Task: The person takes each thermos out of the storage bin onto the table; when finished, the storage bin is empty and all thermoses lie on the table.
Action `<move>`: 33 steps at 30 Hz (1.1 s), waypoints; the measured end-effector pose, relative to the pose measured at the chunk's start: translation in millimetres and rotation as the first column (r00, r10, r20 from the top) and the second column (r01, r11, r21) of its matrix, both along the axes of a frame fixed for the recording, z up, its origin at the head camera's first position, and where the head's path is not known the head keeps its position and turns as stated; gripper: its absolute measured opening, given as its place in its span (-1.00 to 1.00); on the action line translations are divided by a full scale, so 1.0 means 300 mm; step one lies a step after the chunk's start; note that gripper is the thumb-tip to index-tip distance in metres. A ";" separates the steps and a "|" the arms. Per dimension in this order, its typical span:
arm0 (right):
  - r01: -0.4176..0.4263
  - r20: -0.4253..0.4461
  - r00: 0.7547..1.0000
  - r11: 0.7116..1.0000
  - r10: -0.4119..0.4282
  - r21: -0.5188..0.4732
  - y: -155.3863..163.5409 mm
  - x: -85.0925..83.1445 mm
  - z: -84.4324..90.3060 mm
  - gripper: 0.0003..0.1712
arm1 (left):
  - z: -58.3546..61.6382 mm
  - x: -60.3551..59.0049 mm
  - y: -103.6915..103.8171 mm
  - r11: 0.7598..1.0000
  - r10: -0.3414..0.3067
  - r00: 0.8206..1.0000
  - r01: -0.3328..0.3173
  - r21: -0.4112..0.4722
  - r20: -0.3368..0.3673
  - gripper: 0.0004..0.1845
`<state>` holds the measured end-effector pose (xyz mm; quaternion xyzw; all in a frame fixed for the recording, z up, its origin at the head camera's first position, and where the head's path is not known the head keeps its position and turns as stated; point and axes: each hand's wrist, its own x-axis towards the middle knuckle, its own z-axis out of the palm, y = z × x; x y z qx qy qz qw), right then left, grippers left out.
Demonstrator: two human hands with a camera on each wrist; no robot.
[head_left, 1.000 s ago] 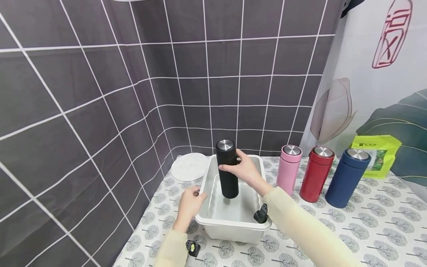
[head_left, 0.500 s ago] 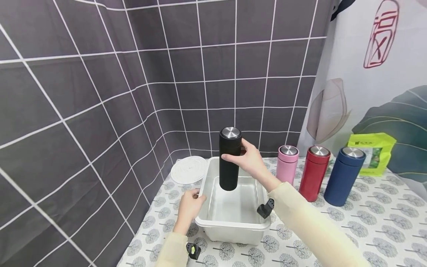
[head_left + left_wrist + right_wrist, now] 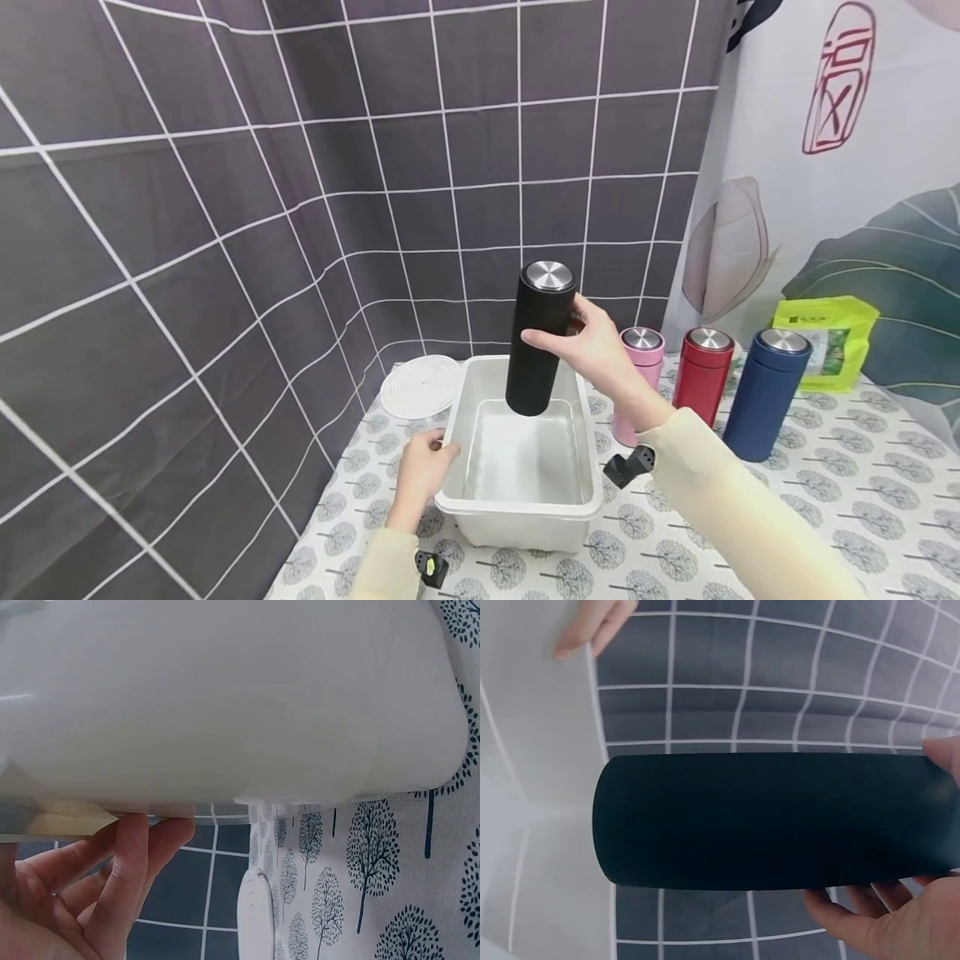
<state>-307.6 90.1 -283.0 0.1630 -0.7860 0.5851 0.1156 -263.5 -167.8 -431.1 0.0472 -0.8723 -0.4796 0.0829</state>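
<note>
While right hand (image 3: 600, 346) grips black flask (image 3: 538, 337), left hand (image 3: 422, 468) gripping tub (image 3: 517, 504) rim; pink flask (image 3: 633, 367) beside.

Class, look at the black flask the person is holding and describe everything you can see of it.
The black flask is a tall, matte cylinder with a shiny metal-looking cap top. It is closed, tilted slightly, and held in the air above the white tub, touching nothing but the right hand, which grips its upper half.
</note>
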 end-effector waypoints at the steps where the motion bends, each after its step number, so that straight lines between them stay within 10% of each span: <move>1: 0.000 -0.001 1.000 1.000 0.000 -0.006 0.007 0.008 0.005 -0.33 | -0.001 0.001 0.000 1.000 -0.001 1.000 0.001 0.004 0.001 -0.60; 12: 0.060 -0.020 0.998 0.998 -0.060 0.014 0.114 0.092 0.069 -0.39 | 0.015 -0.010 -0.002 1.000 0.005 1.000 -0.005 -0.013 -0.016 -0.59; 33: 0.115 0.003 0.993 0.993 -0.116 0.034 0.325 0.185 -0.012 -0.43 | 0.010 -0.004 0.002 1.000 0.023 1.000 -0.023 -0.005 0.008 -0.59</move>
